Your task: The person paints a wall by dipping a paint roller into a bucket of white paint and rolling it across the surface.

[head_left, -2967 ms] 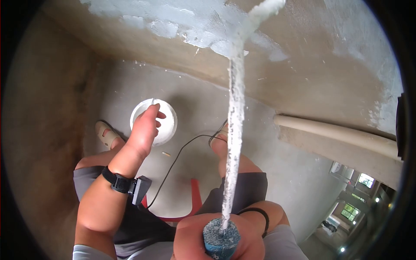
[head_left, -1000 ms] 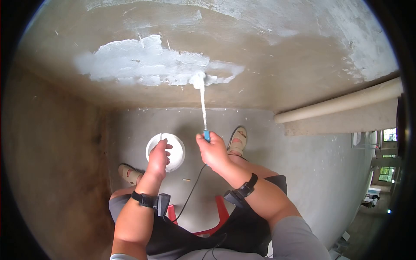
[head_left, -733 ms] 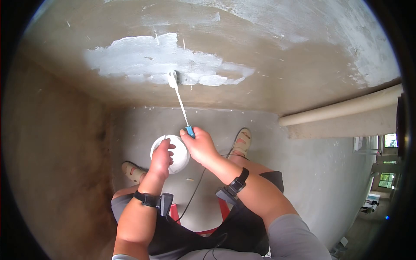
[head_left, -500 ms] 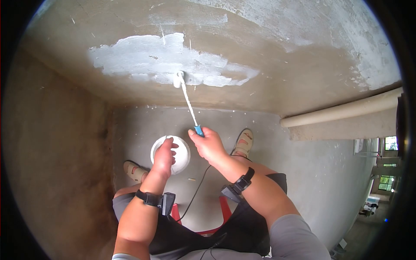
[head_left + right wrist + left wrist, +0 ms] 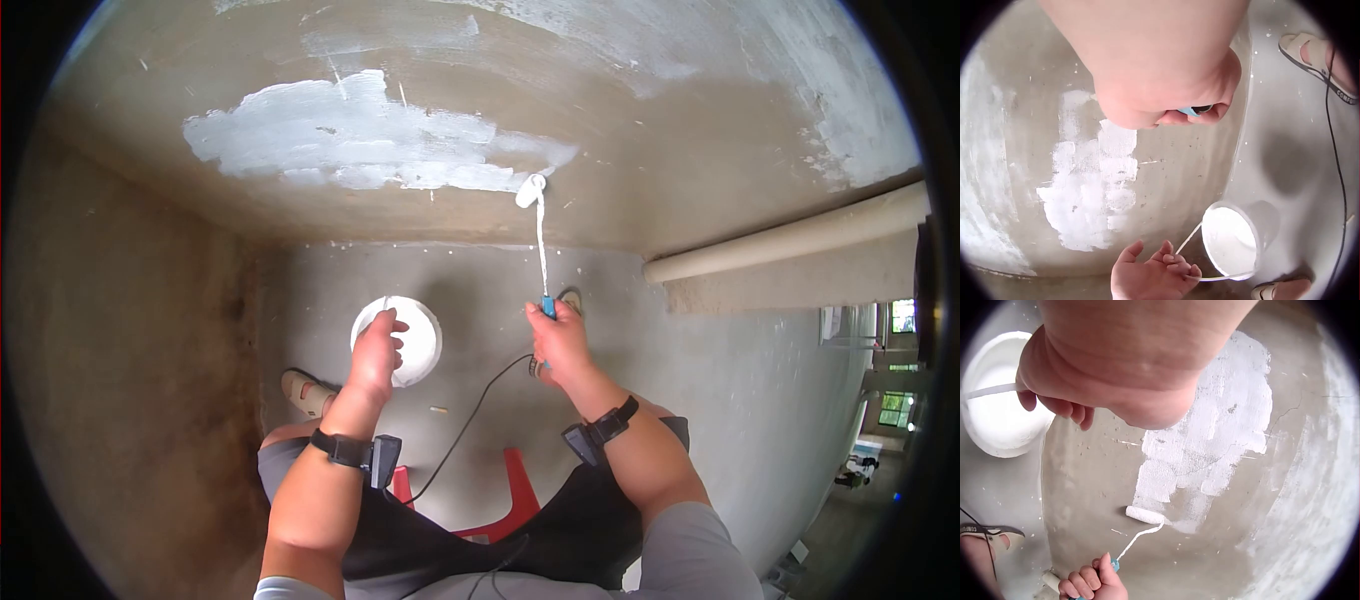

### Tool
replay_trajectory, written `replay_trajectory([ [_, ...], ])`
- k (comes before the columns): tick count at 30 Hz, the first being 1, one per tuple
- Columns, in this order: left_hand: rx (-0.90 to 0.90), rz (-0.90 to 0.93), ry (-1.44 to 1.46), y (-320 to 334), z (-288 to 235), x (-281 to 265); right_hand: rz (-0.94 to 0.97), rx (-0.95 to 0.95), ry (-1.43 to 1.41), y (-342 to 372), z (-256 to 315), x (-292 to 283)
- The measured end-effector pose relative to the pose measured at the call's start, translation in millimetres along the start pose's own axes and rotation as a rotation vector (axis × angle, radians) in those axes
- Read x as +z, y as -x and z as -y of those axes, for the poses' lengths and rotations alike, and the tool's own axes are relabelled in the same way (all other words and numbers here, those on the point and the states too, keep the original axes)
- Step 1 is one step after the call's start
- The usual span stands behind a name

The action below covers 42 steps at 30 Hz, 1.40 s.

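My right hand [image 5: 560, 345] grips the blue handle of a paint roller [image 5: 542, 245], fingers wrapped round it. The white-coated roller sleeve [image 5: 1144, 515] lies against the wall at the lower right end of a wet white paint patch [image 5: 330, 135]. On the left, my left hand [image 5: 375, 355] holds the thin white bail handle [image 5: 1189, 239] of a white bucket [image 5: 436, 345], which has white paint inside. In the right wrist view, the bail runs across the curled fingers of that hand. My right palm hides most of the roller in that view.
Older white smears [image 5: 840, 120] cover the wall at the upper right. A pale pipe [image 5: 790, 235] runs along the wall base at right. A red stool [image 5: 515, 495] is under me, and a black cable [image 5: 460, 425] hangs beside it. Sandalled feet [image 5: 305, 392] flank the bucket.
Three seconds ago the roller was raised close to the head camera; now it is at the wall. Over the last half second it has moved right along the patch. My left hand stays at the bucket.
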<state>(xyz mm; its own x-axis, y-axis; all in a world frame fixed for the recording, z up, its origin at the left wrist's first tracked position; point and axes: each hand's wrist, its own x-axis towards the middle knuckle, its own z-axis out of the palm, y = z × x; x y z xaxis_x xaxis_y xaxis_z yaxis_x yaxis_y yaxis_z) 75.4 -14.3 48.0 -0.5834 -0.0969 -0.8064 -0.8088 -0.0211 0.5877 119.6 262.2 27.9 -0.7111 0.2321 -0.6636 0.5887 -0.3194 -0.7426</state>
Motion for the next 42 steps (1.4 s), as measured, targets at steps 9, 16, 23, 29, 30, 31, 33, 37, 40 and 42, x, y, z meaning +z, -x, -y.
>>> replay_trajectory([
  [9, -0.023, 0.001, 0.016, 1, 1, -1, -0.016, -0.190, 0.414, -21, -13, 21],
  [16, -0.029, -0.007, 0.100, 4, 0, -30, 0.187, -0.229, 0.369, -38, -22, 100],
  [23, 0.013, -0.059, 0.166, -18, 6, -73, 0.302, -0.166, 0.375, -60, -39, 216],
  [29, 0.001, -0.080, 0.288, -32, 6, -103, 0.392, -0.060, 0.229, -74, -55, 274],
  [30, 0.007, -0.088, 0.285, -33, 4, -104, 0.390, -0.047, 0.217, -76, -55, 280],
  [31, 0.004, -0.099, 0.292, -35, 3, -99, 0.401, -0.041, 0.222, -79, -54, 277],
  [33, 0.023, -0.101, 0.272, -35, 0, -101, 0.385, -0.021, 0.200, -77, -51, 276],
  [37, -0.001, -0.112, 0.280, -35, -8, -94, 0.354, -0.011, 0.222, -83, -45, 258],
  [40, 0.028, -0.111, 0.250, -37, 0, -89, 0.310, -0.051, 0.287, -77, -38, 231],
  [42, 0.010, -0.116, 0.244, -35, 0, -85, 0.298, -0.038, 0.266, -69, -30, 209],
])
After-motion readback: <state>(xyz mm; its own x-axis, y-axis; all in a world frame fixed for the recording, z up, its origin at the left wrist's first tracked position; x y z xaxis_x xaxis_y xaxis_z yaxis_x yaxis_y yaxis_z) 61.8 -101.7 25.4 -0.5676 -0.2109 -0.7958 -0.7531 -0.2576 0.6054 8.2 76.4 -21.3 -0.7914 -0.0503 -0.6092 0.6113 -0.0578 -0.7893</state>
